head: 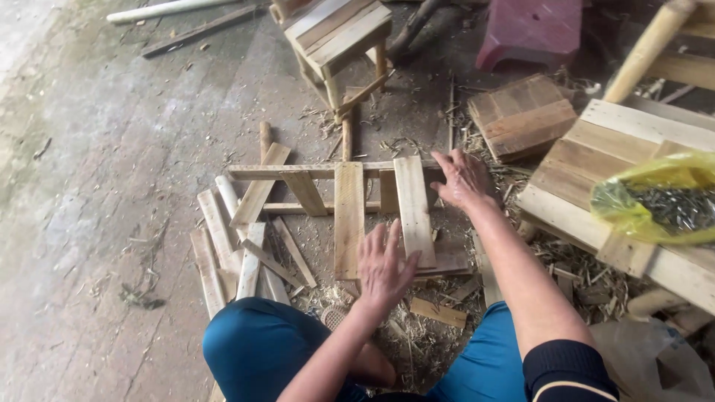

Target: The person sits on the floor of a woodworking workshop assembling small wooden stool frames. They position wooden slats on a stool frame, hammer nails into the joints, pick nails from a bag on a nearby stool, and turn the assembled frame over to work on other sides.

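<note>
**Squatting over loose slats on a workshop floor**

Packages: one yellow plastic bag (pixel 659 195), translucent and bulging with small dark metal pieces, sits at the right edge of the frame on a pale wooden pallet (pixel 588 167). No labels or signs are legible.

Hands: the left hand (pixel 383 264), lower centre, lies flat with fingers spread apart on the near end of a wooden slat (pixel 414 207). The right hand (pixel 462 179), right of centre, is open with fingers apart, its fingertips at the far end of the slat frame (pixel 328 173); whether they touch it cannot be told. That frame lies at centre frame, with two slats laid across its rails.

Surroundings: a loose pile of slats (pixel 238 246) lies left of the frame. A small wooden stool (pixel 339 33) stands at top centre, a dark red plastic stool (pixel 530 30) at upper right, and a small slatted panel (pixel 521 115) between them and the pallet.

Surface: grey concrete floor (pixel 97 186), stained, littered with shavings and splinters.
</note>
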